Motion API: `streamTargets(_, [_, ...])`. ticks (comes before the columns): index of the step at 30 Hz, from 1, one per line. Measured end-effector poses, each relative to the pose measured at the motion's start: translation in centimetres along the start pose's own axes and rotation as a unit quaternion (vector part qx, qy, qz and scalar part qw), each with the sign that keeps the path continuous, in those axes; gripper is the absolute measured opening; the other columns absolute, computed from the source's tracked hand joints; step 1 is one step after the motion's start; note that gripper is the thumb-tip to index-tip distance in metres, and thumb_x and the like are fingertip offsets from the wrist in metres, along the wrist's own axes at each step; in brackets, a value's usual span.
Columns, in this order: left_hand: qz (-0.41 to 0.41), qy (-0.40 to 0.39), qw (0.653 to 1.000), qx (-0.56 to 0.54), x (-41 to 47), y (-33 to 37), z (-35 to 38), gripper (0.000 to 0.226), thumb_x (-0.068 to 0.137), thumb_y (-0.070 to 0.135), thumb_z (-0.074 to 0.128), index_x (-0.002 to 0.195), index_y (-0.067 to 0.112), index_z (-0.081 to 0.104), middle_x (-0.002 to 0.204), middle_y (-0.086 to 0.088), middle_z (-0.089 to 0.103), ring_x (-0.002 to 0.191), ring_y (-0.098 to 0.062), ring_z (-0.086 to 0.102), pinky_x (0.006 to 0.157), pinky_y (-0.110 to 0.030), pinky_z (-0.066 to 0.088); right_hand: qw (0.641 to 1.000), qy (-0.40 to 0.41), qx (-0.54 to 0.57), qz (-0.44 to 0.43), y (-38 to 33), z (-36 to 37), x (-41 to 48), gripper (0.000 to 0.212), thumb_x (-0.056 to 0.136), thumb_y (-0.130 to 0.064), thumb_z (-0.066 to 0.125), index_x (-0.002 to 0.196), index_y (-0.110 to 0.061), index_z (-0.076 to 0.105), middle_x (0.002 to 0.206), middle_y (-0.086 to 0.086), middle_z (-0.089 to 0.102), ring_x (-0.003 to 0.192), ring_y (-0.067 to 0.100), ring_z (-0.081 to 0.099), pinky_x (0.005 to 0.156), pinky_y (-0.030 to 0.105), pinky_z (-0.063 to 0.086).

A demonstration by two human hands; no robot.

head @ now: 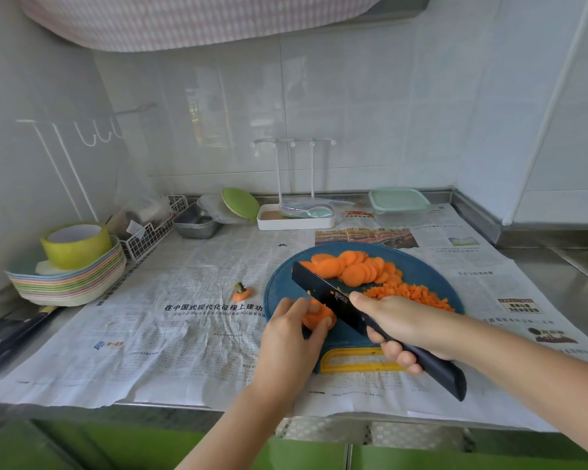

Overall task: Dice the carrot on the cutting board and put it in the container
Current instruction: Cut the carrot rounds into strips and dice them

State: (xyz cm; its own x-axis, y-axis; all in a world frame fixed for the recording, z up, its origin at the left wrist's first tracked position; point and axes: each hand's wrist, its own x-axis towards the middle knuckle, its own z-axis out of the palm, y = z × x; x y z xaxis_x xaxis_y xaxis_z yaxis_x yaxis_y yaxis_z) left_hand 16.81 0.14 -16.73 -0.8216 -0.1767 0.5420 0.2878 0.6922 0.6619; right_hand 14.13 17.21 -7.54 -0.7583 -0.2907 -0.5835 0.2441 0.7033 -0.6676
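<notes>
At the near edge of the round blue cutting board (279, 286), my left hand (292, 330) pinches a stack of orange carrot slices (316, 315). My right hand (404, 327) grips the black knife (323, 290), its blade just beside the stack. I'd keep the holding hand clawed and the cuts even. Beyond lie uncut slices (350, 269) and dice (411, 295). The mint-lidded clear container (399, 206) sits at the far edge of the worktop (574, 293).

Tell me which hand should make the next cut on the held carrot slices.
Right. The right hand grips the black knife, its blade angled over the stacked carrot slices, which the left hand pins on the blue cutting board.
</notes>
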Motion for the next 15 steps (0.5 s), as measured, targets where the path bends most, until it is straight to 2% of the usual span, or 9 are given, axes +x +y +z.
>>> streamTargets(9, [-0.029,-0.01,1.0,-0.001,0.0,0.2,-0.1,0.013,0.082,0.026,0.073,0.087,0.017,0.065,0.091,0.007,0.058,0.08,-0.006,0.059,0.073,-0.024,0.05,0.999,0.026,-0.048,-0.006,-1.5,0.2,-1.6,0.063,0.094,-0.071,0.029,0.078,-0.012,0.046,0.045,-0.002,0.043,0.035,0.012,0.037,0.038,0.02,0.035])
streamTargets(15, [0.006,-0.01,1.0,0.019,0.1,0.4,-0.3,0.013,0.083,0.025,0.072,0.092,0.017,0.065,0.089,0.005,0.056,0.077,-0.009,0.058,0.07,-0.023,0.05,0.997,0.041,-0.062,-0.004,-1.4,0.6,-1.6,0.064,0.093,-0.072,0.028,0.079,-0.012,0.046,0.044,-0.002,0.044,0.034,0.012,0.038,0.039,0.021,0.036])
